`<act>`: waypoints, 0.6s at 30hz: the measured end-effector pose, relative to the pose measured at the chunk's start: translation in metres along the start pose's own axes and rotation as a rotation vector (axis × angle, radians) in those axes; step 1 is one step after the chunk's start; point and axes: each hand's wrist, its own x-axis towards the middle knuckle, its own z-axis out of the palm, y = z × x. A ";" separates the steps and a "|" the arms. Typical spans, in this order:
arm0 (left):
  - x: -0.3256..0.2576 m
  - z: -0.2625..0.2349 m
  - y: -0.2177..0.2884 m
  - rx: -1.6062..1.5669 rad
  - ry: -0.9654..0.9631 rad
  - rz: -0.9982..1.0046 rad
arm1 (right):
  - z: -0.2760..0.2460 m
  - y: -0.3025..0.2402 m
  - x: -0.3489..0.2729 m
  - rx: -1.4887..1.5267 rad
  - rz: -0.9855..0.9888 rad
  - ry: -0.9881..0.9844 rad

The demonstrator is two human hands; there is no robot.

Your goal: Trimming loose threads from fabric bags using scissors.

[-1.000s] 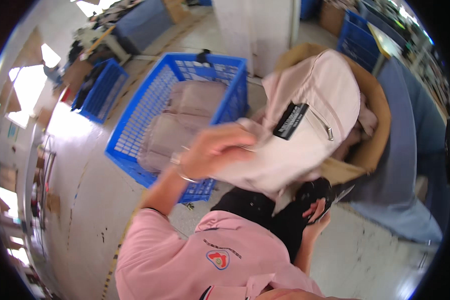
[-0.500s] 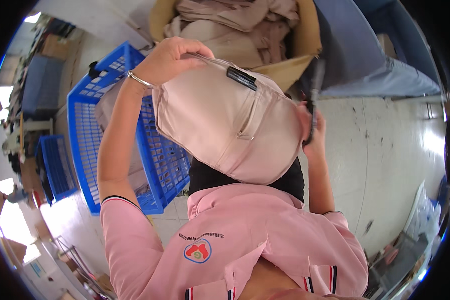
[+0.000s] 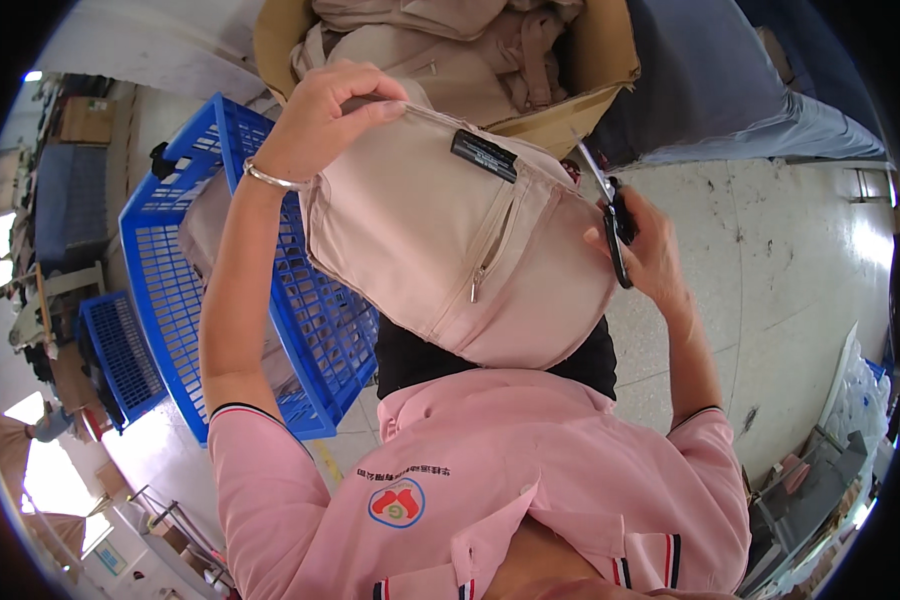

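Note:
A beige fabric bag panel (image 3: 400, 235) hangs in front of me, with a zipper (image 3: 492, 250) across it and a black label (image 3: 484, 155) at its upper edge. My left hand (image 3: 325, 125) pinches the panel's upper left edge between thumb and fingers. In my right hand (image 3: 650, 245) is a pair of black-handled scissors (image 3: 617, 225), fingers in the loops and blades pointing up and away. The scissors lie beside the panel's right edge; whether my right thumb also touches the fabric I cannot tell.
Beyond the panel, a cardboard box (image 3: 610, 60) holds more beige fabric pieces (image 3: 450, 60). A blue plastic crate (image 3: 160, 290) with fabric inside stands to my left. Blue-grey cloth (image 3: 710, 90) covers something at the far right. A smaller blue crate (image 3: 120, 355) sits farther left.
My right hand and the scissors have moved slightly right, away from the panel's edge, and the blades have tilted to the left. My left hand keeps its hold on the panel.

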 end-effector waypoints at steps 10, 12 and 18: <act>-0.011 -0.010 0.025 0.163 0.105 0.154 | -0.011 -0.064 0.039 -0.539 -0.396 -0.054; -0.013 -0.011 0.029 0.161 0.115 0.168 | -0.013 -0.078 0.039 -0.578 -0.388 -0.115; -0.019 -0.012 0.029 0.118 0.147 0.201 | -0.007 -0.073 0.036 -0.545 -0.426 -0.122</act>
